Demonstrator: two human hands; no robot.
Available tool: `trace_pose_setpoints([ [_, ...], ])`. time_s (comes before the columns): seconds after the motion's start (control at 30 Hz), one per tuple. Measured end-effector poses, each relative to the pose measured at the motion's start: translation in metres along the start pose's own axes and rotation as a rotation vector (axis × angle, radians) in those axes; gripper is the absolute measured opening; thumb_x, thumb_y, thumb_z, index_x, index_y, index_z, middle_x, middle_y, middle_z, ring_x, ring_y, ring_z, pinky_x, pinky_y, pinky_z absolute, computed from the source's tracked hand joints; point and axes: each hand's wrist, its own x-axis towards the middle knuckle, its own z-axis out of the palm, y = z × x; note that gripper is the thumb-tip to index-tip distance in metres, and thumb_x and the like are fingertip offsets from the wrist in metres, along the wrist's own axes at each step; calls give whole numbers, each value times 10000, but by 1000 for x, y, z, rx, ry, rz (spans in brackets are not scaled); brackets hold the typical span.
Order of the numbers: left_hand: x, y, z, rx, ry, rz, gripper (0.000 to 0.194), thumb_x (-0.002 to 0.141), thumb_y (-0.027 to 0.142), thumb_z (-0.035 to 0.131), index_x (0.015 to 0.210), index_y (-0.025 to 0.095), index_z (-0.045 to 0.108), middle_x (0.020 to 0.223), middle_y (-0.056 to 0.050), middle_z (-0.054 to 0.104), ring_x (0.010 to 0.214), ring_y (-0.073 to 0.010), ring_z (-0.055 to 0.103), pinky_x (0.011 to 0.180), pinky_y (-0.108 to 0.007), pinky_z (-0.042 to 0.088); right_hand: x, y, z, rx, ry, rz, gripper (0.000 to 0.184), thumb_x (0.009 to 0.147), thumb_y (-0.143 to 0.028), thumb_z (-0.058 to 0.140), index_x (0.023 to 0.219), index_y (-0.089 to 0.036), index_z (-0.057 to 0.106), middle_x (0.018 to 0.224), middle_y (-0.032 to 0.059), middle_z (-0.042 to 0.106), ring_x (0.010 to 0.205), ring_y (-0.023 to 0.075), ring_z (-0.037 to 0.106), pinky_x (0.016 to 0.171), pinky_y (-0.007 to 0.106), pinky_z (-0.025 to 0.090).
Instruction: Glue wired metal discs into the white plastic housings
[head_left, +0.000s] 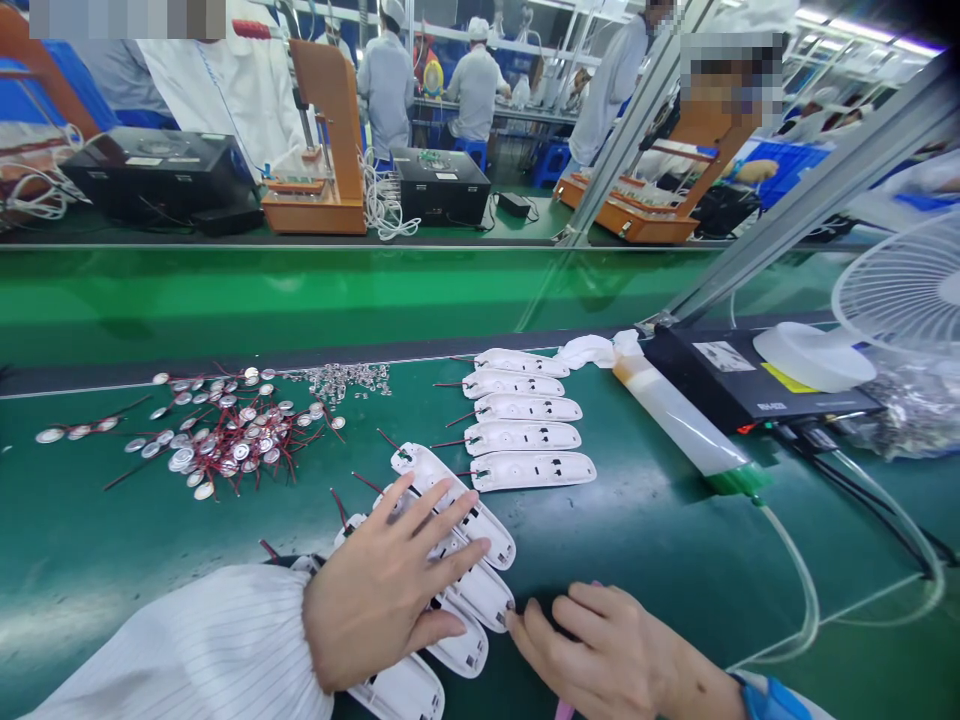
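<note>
Risk first: a fanned row of white plastic shells [457, 520], overlapping like tiles, easily pushed out of line by a sideways slip of the palm. Thin red wires [365, 483] sticking out from their far ends, likely to snag on a sleeve or a fingertip and drag a shell along. A second, neater row of shells [525, 420] just beyond, near enough to be knocked if the near row slides forward.

Left hand [390, 590] flat and spread wide, fingers splayed, pressing down on top of the near shells, gripping nothing. Right hand [607, 650] low at the bottom edge, fingers loosely curled, fingertips touching the end of one shell at the right of the fan; whether anything is pinched there cannot be told (something pink shows under the palm, too hidden to name).

Shells thus directly under the left hand and just left of the right. Heap of small metal discs with red leads [225, 435] well apart to the left on the green mat [112, 530]. Glue tube [686, 420] and its hose off to the right, clear of both hands.
</note>
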Motion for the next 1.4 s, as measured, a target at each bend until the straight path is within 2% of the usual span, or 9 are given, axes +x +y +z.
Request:
trace_pose_setpoints([
  [0.13, -1, 0, 1, 5, 1, -1, 650, 805, 562, 554, 1356, 296, 334, 1477, -62, 258, 1330, -303, 254, 1049, -551, 224, -5, 0, 1, 99, -39, 42, 483, 970, -100, 139, 1039, -80, 616, 750, 32, 634, 535, 122, 483, 465, 287, 337],
  [0.33, 0, 0, 1, 15, 3, 4, 650, 808, 567, 546, 1357, 289, 335, 1478, -69, 254, 1334, -304, 246, 1053, -553, 220, -6, -2, 8, 182, -63, 93, 405, 968, -99, 175, 1126, -31, 542, 725, 47, 607, 569, 145, 496, 470, 294, 321],
  [0.47, 0, -1, 1, 5, 13, 8, 653, 803, 555, 563, 1355, 287, 340, 1471, -73, 271, 1325, -309, 266, 1056, -552, 214, 0, -3, 9, 215, -101, 172, 344, 940, -89, 232, 1037, -87, 562, 720, 37, 594, 560, 147, 476, 474, 289, 315],
  [0.63, 0, -1, 1, 2, 12, 9, 631, 817, 562, 537, 1352, 287, 347, 1473, -73, 266, 1325, -307, 267, 1057, -544, 209, 15, 4, 5, 300, -276, 232, 253, 788, -22, 371, 911, -155, 548, 779, 24, 576, 621, 148, 494, 493, 272, 325],
  [0.77, -1, 0, 2, 9, 6, 10, 641, 808, 565, 548, 1347, 279, 352, 1476, -80, 257, 1327, -310, 260, 1052, -551, 210, 21, 7, 2, 301, -366, 251, 272, 727, 25, 406, 877, -173, 518, 827, 13, 575, 639, 142, 501, 496, 270, 319],
  [0.93, 0, 0, 3, 2, 29, 9, 646, 798, 554, 570, 1340, 269, 363, 1471, -80, 270, 1329, -303, 257, 1058, -549, 201, 21, 7, 1, 335, -394, 271, 340, 654, 56, 439, 889, -184, 494, 860, 2, 580, 692, 135, 532, 499, 259, 305],
  [1.1, -1, 0, 4, -1, 38, 1, 640, 805, 557, 557, 1342, 268, 361, 1470, -81, 271, 1330, -299, 257, 1066, -545, 189, 17, 6, 2, 363, -419, 320, 355, 641, 69, 452, 881, -192, 481, 884, -1, 579, 720, 131, 551, 497, 251, 296],
  [1.23, 0, 0, 2, 10, 34, 9, 658, 801, 574, 550, 1344, 256, 358, 1462, -84, 290, 1328, -299, 261, 1065, -540, 198, 14, 5, 3, 378, -347, 368, 333, 656, 71, 442, 856, -195, 463, 862, 2, 567, 704, 133, 539, 507, 243, 299],
  [1.4, 3, 3, -11, 62, 69, 1, 710, 760, 581, 597, 1332, 226, 371, 1452, -79, 313, 1335, -309, 231, 1059, -549, 213, 7, 8, -1, 408, -261, 422, 284, 708, 41, 404, 840, -201, 474, 836, 0, 550, 639, 118, 503, 502, 233, 287],
])
